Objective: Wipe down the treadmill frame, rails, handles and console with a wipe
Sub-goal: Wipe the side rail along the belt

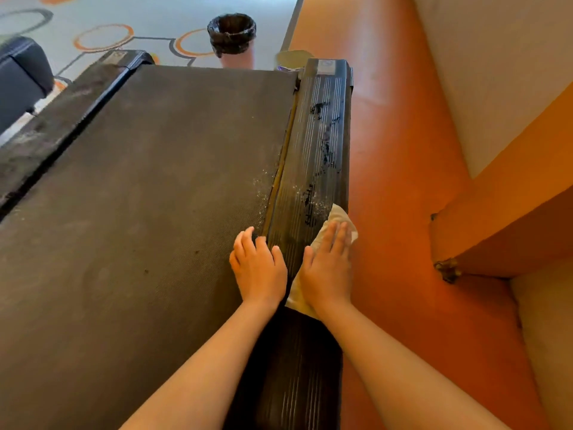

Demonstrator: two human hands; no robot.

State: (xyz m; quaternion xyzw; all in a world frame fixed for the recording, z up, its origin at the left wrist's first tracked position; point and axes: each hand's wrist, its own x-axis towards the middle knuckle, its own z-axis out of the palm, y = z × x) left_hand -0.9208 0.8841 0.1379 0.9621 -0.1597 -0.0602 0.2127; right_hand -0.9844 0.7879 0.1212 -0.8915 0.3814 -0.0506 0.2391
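The treadmill fills the head view: a wide black belt point(148, 197) with a ribbed black side rail point(322, 135) along its right edge, streaked with wet marks and white specks. My right hand point(327, 271) lies flat, fingers straight, pressing a white wipe point(336, 217) onto that rail. The wipe shows beyond my fingertips and under my wrist. My left hand point(259, 266) rests open on the belt's right edge, fingertips at the seam with the rail. The left side rail point(62, 113) looks dusty.
An orange floor point(400, 181) runs right of the rail, bounded by a cream and orange wall base point(496, 197). Beyond the treadmill's end stand a bin with a black liner point(232, 35) and a small container point(290, 58). A dark seat point(21, 76) is at far left.
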